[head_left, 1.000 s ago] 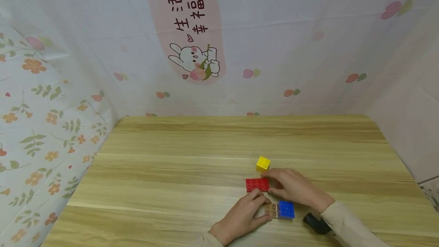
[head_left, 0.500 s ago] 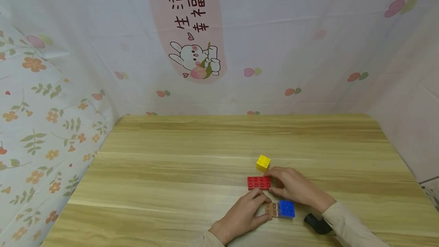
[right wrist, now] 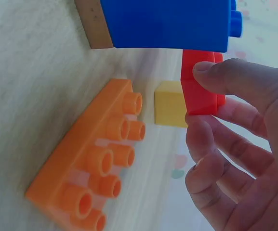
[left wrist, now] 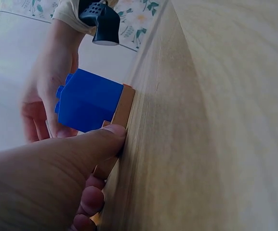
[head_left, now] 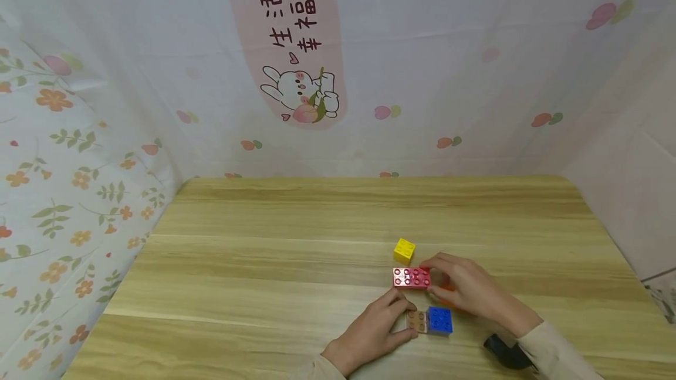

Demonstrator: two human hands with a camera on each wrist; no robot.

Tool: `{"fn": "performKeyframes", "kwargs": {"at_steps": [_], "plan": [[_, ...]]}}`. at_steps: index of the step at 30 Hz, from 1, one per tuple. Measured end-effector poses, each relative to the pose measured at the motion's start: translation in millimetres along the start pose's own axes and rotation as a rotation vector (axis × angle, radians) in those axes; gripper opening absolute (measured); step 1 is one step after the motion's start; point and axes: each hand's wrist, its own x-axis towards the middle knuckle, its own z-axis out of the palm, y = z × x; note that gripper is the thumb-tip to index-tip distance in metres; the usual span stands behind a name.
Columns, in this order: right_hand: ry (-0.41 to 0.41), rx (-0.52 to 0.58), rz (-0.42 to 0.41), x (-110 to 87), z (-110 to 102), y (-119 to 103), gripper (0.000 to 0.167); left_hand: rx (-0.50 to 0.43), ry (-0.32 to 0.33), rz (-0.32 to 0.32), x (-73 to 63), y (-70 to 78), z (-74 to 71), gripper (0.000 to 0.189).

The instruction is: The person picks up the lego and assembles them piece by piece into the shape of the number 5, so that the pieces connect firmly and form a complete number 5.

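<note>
My left hand [head_left: 372, 330] pinches a flat brown building brick [head_left: 416, 321] between thumb and fingers, low on the table. A taller blue brick [head_left: 440, 320] sits on the brown one's right end, its studs facing up. The right hand [head_left: 472, 287] grips the right end of a red eight-stud brick [head_left: 412, 278], thumb on one side and fingers on the other. In the right wrist view the red brick [right wrist: 199, 94] stands off the table surface. Beneath the right hand lies an orange brick [right wrist: 95, 149], mostly hidden in the head view.
Just behind the red brick, a yellow four-stud brick [head_left: 404, 250] stands on the wooden table [head_left: 237, 263]. A black camera [head_left: 507, 353] is strapped at the right wrist. Patterned white cloth [head_left: 449, 75] hangs along the table's back and left side.
The right hand has picked up the red brick and carried it a little right and away. Part of the orange brick now shows beneath that hand. The left hand stays put.
</note>
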Motion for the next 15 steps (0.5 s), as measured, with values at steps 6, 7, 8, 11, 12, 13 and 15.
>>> {"fn": "performKeyframes", "kwargs": {"at_steps": [6, 7, 8, 11, 12, 13, 15], "plan": [[0.024, -0.019, 0.024, -7.7, -5, -1, 0.034, 0.0, -0.021, -0.009, 0.3, 0.8, -0.9, 0.027], [0.037, -0.019, 0.021, -8.8, -6, -2, 0.034, 0.0, -0.023, -0.011, 0.2, 0.9, -1.4, 0.027], [0.052, -0.018, 0.014, -9.9, -7, -2, 0.034, 0.0, -0.024, -0.011, 0.1, 0.9, -1.7, 0.027], [0.108, -0.021, -0.016, -13.2, -9, -2, 0.034, -0.002, -0.032, -0.013, 0.1, 0.7, -1.9, 0.027], [0.128, -0.023, -0.029, -14.4, -10, -2, 0.034, 0.0, -0.034, -0.013, 0.0, 0.5, -1.9, 0.027], [0.146, -0.022, -0.041, -15.8, -10, -2, 0.034, 0.0, -0.035, -0.014, 0.1, 0.3, -1.7, 0.028], [0.178, -0.021, -0.057, -18.7, -12, -3, 0.034, 0.001, -0.036, -0.017, 0.2, 0.0, -1.2, 0.028]]}}
